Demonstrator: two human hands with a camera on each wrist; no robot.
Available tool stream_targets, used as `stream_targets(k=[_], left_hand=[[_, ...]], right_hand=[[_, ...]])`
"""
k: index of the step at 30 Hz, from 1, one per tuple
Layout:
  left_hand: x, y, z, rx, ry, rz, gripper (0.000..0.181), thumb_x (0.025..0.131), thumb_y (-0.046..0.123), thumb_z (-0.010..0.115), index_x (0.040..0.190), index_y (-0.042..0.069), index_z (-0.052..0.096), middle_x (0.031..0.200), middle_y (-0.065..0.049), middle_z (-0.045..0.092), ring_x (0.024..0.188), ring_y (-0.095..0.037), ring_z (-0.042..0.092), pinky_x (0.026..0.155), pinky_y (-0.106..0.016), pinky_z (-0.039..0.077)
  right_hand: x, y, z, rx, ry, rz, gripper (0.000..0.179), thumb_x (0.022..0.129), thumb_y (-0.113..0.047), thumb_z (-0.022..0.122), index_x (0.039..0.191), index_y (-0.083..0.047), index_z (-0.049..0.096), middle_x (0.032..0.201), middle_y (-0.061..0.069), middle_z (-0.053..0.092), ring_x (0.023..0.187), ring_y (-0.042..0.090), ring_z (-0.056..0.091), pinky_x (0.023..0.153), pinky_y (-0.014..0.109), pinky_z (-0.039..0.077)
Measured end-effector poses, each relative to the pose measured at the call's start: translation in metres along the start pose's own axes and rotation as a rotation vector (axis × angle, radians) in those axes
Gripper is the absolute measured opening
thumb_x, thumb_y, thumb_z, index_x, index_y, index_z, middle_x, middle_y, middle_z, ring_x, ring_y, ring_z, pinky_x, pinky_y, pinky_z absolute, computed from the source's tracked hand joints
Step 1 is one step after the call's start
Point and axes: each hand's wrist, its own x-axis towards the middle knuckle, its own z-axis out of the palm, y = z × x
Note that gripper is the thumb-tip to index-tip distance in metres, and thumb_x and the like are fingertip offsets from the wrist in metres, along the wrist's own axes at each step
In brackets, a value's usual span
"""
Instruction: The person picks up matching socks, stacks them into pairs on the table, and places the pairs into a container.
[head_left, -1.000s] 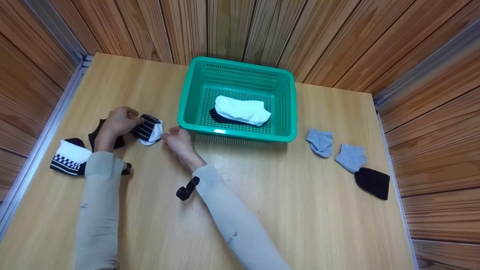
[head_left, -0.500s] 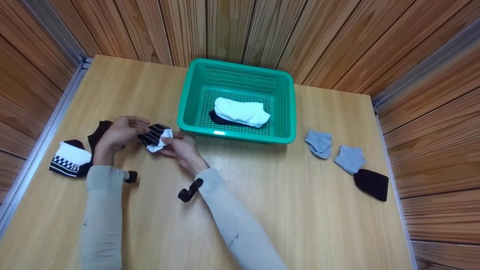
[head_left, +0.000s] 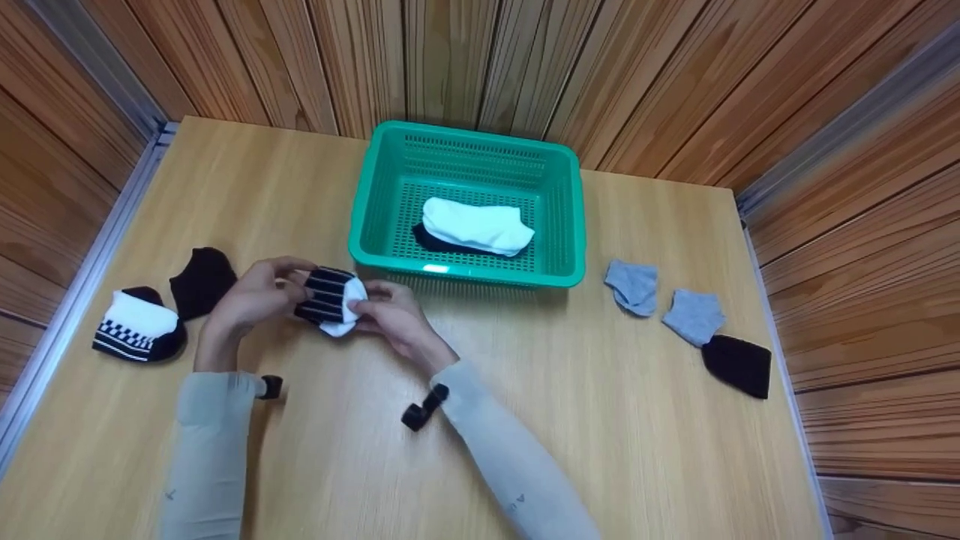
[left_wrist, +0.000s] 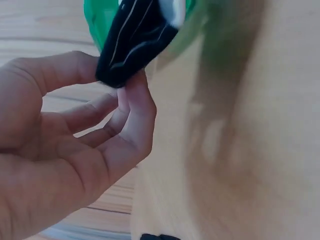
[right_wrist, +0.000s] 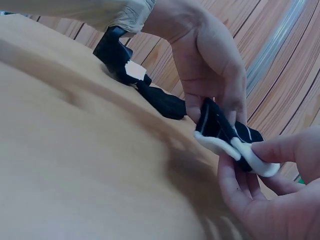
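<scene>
A black sock with thin white stripes and a white end is held up between both hands, left of the basket. My left hand pinches its black striped end between thumb and fingers, as the left wrist view also shows for the striped sock. My right hand pinches the white end, thumb on top and fingers beneath. In the right wrist view the sock's layers part into an opening edged in white. Near the left forearm lie a plain black sock and a white-and-black checkered sock.
A green plastic basket stands at the back, holding white socks over a black one. On the right lie two grey socks and a black sock. Wood-panelled walls bound the table's back and sides.
The striped sock has been lifted off the table and moved toward me and slightly right. My right hand, earlier beside its white end, now grips it. The black sock on the left is uncovered.
</scene>
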Motion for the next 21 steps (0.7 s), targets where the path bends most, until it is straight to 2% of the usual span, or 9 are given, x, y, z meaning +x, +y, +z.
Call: stream_targets(k=[5,9,12,15,21], left_hand=[[-0.011,0.009,0.028,-0.014,-0.046,0.081,0.055,0.099,0.002,0.054,0.153,0.004,0.044,0.127,-0.018,0.05,0.105,-0.026,0.057,0.079,-0.027,0.057],[-0.014,0.018,0.054,0.012,-0.033,0.135,0.054,0.098,0.002,0.059,0.15,0.003,0.047,0.12,-0.015,0.052,0.104,-0.027,0.056,0.078,-0.024,0.055],[-0.015,0.022,0.075,0.034,-0.012,0.132,0.052,0.099,0.004,0.062,0.149,0.006,0.049,0.118,-0.013,0.054,0.106,-0.026,0.056,0.081,-0.024,0.053],[-0.016,0.025,0.098,0.046,0.008,0.118,0.053,0.1,0.006,0.064,0.15,0.009,0.05,0.119,-0.014,0.057,0.105,-0.026,0.058,0.084,-0.027,0.052],[-0.019,0.023,0.147,0.006,0.034,0.116,0.05,0.098,0.008,0.068,0.146,0.012,0.055,0.117,-0.015,0.063,0.1,-0.024,0.063,0.082,-0.031,0.054]], right_hand=[[-0.029,0.001,-0.031,-0.043,-0.014,0.025,0.038,0.093,0.002,0.073,0.13,-0.004,0.066,0.126,0.017,0.069,0.11,0.027,0.073,0.096,0.04,0.062],[-0.05,-0.002,-0.054,-0.05,-0.004,0.034,0.038,0.094,0.0,0.073,0.13,-0.006,0.065,0.129,0.017,0.068,0.114,0.026,0.073,0.1,0.042,0.06],[-0.064,-0.004,-0.069,-0.076,0.01,0.015,0.037,0.094,-0.001,0.072,0.13,-0.006,0.065,0.128,0.017,0.07,0.113,0.025,0.074,0.101,0.041,0.06],[-0.076,-0.001,-0.086,-0.127,0.015,-0.027,0.035,0.094,0.0,0.071,0.129,-0.003,0.064,0.122,0.016,0.073,0.107,0.022,0.075,0.096,0.038,0.062],[-0.102,0.008,-0.12,-0.226,0.039,-0.073,0.035,0.093,0.0,0.07,0.128,0.001,0.065,0.117,0.014,0.075,0.101,0.017,0.074,0.088,0.029,0.062]])
